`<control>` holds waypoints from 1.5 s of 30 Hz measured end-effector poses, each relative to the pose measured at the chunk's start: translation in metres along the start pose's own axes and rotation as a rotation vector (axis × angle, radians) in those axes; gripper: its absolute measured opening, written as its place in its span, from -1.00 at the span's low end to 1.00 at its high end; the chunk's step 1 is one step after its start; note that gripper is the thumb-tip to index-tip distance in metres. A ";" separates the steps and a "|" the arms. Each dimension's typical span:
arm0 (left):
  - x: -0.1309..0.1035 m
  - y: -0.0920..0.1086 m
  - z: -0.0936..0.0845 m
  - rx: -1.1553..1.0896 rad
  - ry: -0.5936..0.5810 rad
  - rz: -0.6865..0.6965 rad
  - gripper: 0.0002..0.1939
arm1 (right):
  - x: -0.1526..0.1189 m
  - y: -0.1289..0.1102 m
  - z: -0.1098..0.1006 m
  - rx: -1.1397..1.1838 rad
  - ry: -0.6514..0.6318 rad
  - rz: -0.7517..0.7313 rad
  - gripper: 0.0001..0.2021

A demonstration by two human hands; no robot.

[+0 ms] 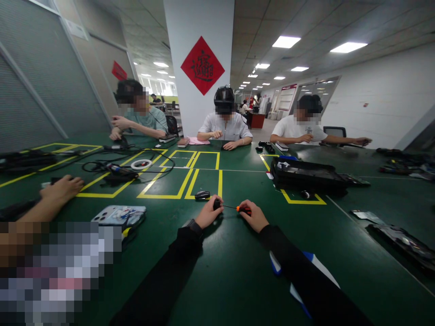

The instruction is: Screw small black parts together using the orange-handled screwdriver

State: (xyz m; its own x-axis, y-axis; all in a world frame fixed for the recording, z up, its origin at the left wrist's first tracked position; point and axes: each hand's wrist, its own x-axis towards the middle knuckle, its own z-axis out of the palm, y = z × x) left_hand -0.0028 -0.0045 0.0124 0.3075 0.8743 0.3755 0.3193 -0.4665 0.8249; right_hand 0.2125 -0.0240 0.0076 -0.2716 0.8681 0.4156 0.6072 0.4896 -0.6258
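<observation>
My right hand (pixel 254 216) is closed around the orange and black handle of a screwdriver (pixel 245 210). Its thin shaft points left, and the tip reaches a small black part (pixel 216 204) pinched in my left hand (pixel 208 213). Whether the tip is inside that part or only touching it, I cannot tell. My fingers partly cover the black part. Just beyond my left hand, a short black cylindrical piece (pixel 202 195) lies on the green table (pixel 231 271).
A black open case (pixel 306 174) stands to the right. A blue and white item (pixel 319 267) lies under my right forearm. Cables (pixel 115 170) and a phone-like device (pixel 118 214) are to the left. Beside me is a co-worker's hand (pixel 64 188); several people sit opposite.
</observation>
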 end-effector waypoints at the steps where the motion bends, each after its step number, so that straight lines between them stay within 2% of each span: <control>1: 0.000 0.000 0.000 0.001 0.000 -0.001 -0.81 | 0.000 0.000 0.000 -0.001 0.001 0.004 -0.83; 5: -0.001 0.000 0.000 0.014 0.010 -0.002 -0.81 | 0.002 0.001 0.002 -0.029 0.001 0.016 -0.81; 10: 0.000 -0.002 -0.001 0.027 -0.004 0.032 -0.81 | 0.002 -0.003 0.000 -0.005 -0.017 -0.037 -0.83; 15: 0.000 -0.001 -0.001 0.031 -0.003 0.047 -0.80 | 0.000 -0.005 0.000 0.025 -0.029 -0.037 -0.76; 24: 0.000 0.001 -0.001 0.018 -0.008 0.017 -0.80 | 0.002 -0.001 0.001 -0.012 -0.011 -0.033 -0.85; 30: 0.000 0.002 0.000 0.014 0.008 0.000 -0.81 | 0.001 -0.003 0.001 -0.001 0.002 -0.001 -0.80; 35: 0.000 0.001 0.000 0.006 -0.004 0.010 -0.81 | 0.003 0.000 0.001 -0.049 -0.018 -0.025 -0.83; 45: 0.000 0.001 0.000 0.007 0.011 0.000 -0.81 | 0.001 -0.002 -0.001 0.002 0.001 -0.011 -0.85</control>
State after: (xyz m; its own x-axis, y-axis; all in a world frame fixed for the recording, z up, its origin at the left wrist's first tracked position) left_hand -0.0024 -0.0054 0.0135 0.2975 0.8759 0.3799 0.3253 -0.4671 0.8222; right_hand 0.2118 -0.0238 0.0097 -0.2777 0.8625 0.4231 0.6027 0.4994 -0.6225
